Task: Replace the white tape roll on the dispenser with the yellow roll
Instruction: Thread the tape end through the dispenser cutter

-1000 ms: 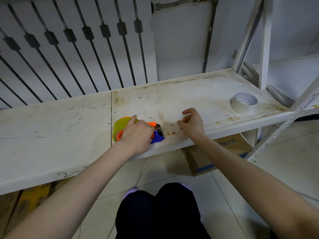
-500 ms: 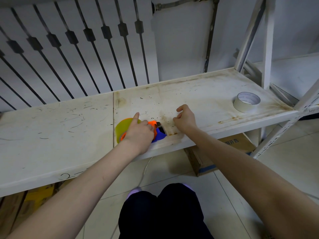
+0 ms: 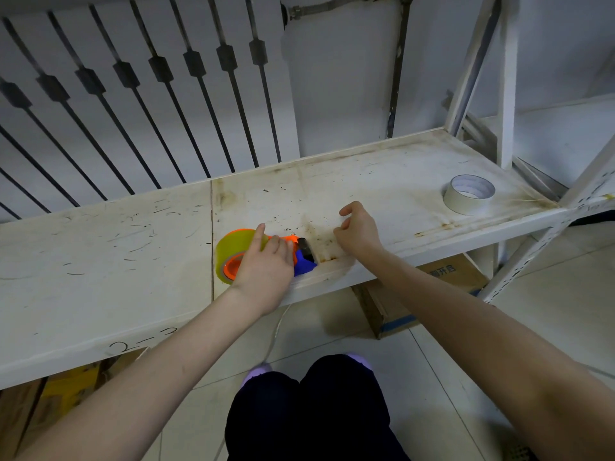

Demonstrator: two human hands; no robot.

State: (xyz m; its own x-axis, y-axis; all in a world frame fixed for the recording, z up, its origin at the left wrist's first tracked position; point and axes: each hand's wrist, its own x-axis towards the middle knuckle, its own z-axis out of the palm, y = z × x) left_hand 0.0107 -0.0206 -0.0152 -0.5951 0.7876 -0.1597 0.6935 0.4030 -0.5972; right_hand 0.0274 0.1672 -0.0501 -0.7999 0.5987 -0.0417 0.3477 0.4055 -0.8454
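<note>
The orange and blue tape dispenser [image 3: 301,257] lies near the front edge of the stained white shelf [image 3: 382,191]. The yellow roll [image 3: 229,251] sits on it at its left end. My left hand [image 3: 266,264] presses down on the dispenser, index finger stretched over the yellow roll. My right hand [image 3: 357,231] hovers just right of the dispenser, fingers curled and pinched; whether it holds tape is not clear. The white tape roll [image 3: 468,194] lies flat at the shelf's far right.
A second white shelf board [image 3: 100,261] joins on the left. Black railing bars [image 3: 159,94] stand behind. White rack posts [image 3: 506,81] rise at the right. A cardboard box [image 3: 426,294] sits on the tiled floor beneath. My dark-trousered knees [image 3: 316,414] are below.
My right hand drew in toward the dispenser, then moved slightly back right and away from me. My left index finger stretched out over the yellow roll. The dispenser stayed in place.
</note>
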